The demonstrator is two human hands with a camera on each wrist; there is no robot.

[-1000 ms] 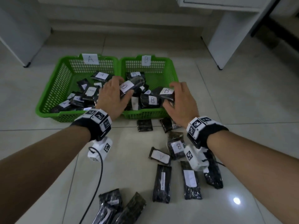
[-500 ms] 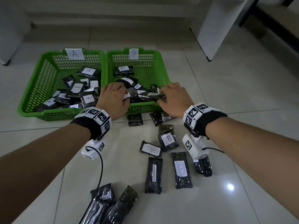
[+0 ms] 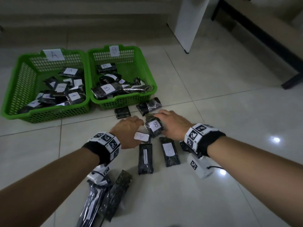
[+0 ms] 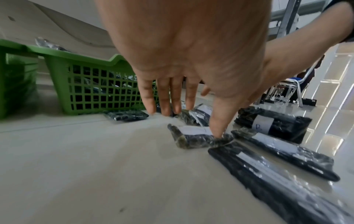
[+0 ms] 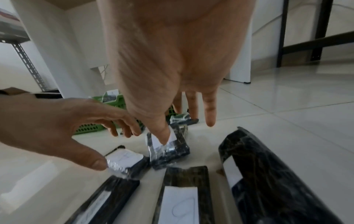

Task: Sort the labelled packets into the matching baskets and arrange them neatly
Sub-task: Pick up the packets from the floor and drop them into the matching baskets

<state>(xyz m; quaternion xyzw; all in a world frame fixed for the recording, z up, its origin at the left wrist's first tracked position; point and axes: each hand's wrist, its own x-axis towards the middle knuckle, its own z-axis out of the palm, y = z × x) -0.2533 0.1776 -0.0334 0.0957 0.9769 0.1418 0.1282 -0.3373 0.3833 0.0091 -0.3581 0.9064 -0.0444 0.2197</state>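
Two green baskets stand on the floor, basket A (image 3: pixel 49 114) on the left and basket B (image 3: pixel 121 102) on the right, each holding several black labelled packets. Nearer me, loose packets lie on the tiles. My left hand (image 3: pixel 137 130) hovers low with straight fingers, its thumb touching the small packet labelled A (image 3: pixel 141 136) (image 5: pixel 124 159). My right hand (image 3: pixel 157 118) reaches over the packet labelled B (image 3: pixel 155 128) (image 5: pixel 168 150), thumb resting on its white label, fingers straight beyond it. In the left wrist view the thumb tip meets the A packet (image 4: pixel 191 136). Neither hand grips anything.
Two long packets (image 3: pixel 145 161) (image 3: pixel 169 151) lie just in front of my hands. Two more (image 3: pixel 122 112) (image 3: pixel 149 105) sit by basket B's front wall, and others (image 3: pixel 105 199) near my left forearm. A white cabinet panel (image 3: pixel 188 25) and a dark table frame (image 3: pixel 262 46) stand at the right.
Both hands have pulled back from basket B, leaving the packets they held inside it, and have come down over the loose A and B packets on the floor.
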